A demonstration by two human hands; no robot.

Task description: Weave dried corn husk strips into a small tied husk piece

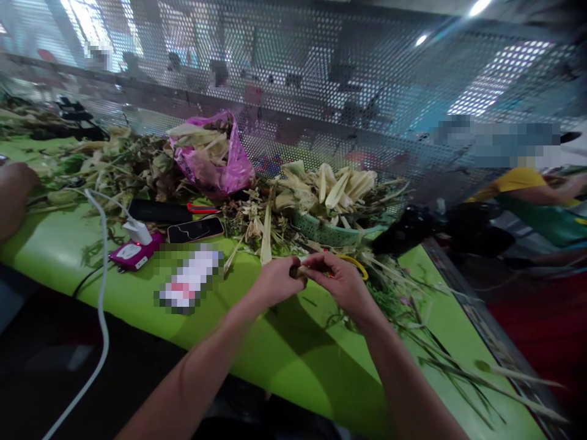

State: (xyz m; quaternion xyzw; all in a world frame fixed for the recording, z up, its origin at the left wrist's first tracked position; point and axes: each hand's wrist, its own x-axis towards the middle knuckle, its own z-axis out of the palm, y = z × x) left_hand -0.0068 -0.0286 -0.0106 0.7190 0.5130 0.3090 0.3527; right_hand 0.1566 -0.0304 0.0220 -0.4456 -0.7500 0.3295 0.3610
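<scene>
My left hand [276,282] and my right hand [343,286] meet over the green tabletop [293,360]. Between their fingertips they pinch a small brownish piece [300,271], which looks like dried plant material; its exact kind is not clear. Fingers of both hands are closed, and they partly cover the piece. Just beyond them lie dried stems and a long pale husk strip [266,235]. A yellow handle [356,265], perhaps of scissors, shows behind my right hand. Green sprigs [387,305] lie to the right of that hand.
A green basket [339,233] holds pale dried husks. Left of it are a pink plastic bag [236,165], a dark phone [195,230], a purple power strip [137,252] with a white charger, and a white cable [104,293]. Another person's hand [16,189] is at far left.
</scene>
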